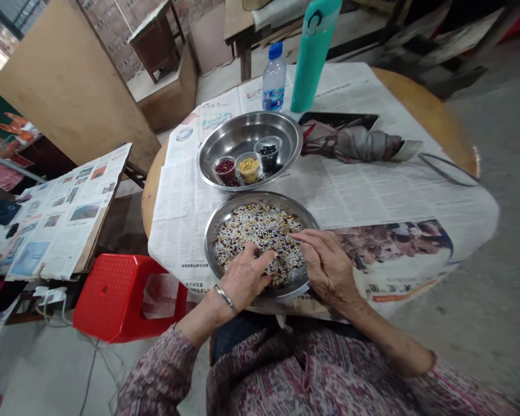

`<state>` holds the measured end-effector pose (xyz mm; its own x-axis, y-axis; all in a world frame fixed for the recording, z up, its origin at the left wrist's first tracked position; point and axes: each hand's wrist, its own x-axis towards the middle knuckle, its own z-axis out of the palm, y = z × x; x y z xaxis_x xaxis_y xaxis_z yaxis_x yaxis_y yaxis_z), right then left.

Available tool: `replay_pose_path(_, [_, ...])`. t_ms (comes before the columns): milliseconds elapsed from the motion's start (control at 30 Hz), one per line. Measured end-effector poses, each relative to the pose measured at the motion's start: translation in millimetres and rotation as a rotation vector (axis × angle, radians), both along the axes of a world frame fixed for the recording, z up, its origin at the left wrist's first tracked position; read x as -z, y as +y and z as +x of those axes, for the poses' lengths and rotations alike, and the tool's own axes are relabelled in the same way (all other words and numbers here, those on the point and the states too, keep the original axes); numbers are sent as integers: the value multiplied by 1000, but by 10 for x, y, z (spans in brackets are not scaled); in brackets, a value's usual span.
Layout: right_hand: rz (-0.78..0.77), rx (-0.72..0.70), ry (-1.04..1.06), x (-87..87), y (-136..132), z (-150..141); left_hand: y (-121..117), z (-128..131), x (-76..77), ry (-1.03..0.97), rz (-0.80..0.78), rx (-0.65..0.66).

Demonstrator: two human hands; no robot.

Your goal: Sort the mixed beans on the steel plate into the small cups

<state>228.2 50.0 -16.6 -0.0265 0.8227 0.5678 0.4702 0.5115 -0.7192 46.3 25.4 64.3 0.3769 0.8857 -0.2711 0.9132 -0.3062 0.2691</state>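
Observation:
A shallow metal basin (216, 216) stands at the table's near edge. Mixed grains and beans (255, 225), white, dark red, yellow and black, are spread across its bottom. Over the near left part of the mix is my left hand (242, 277), fingers apart and tips at the grains. My right hand (331, 268) is at the basin's right rim, its index finger stretched out over the mix and thumb below it; nothing shows in it. Behind, a second metal basin (231, 136) carries a cup of red beans (225, 167), a cup of yellow beans (248, 167) and a cup of black beans (268, 153).
Newspaper (329, 196) covers the round table. A plastic water bottle (274, 78), a teal bottle (314, 58) and a folded grey umbrella (355, 143) stand or lie at the back. A red stool (112, 294) is left, beside another newspaper-covered table (65, 214) where a person's hand shows.

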Motion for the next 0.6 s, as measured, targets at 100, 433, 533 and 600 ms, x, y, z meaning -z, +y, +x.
replay_pose_path(100, [-6, 13, 0, 10, 3, -6, 196, 193, 78, 27, 18, 87])
replay_pose_path(433, [16, 24, -4, -15, 7, -17, 824, 161, 75, 69, 343, -152])
replay_pose_path(533, [16, 16, 0, -19, 1, -10, 865, 244, 92, 107, 292, -180])
replay_pose_path(600, [-1, 15, 1, -22, -3, -5, 864, 330, 113, 94, 260, -124])
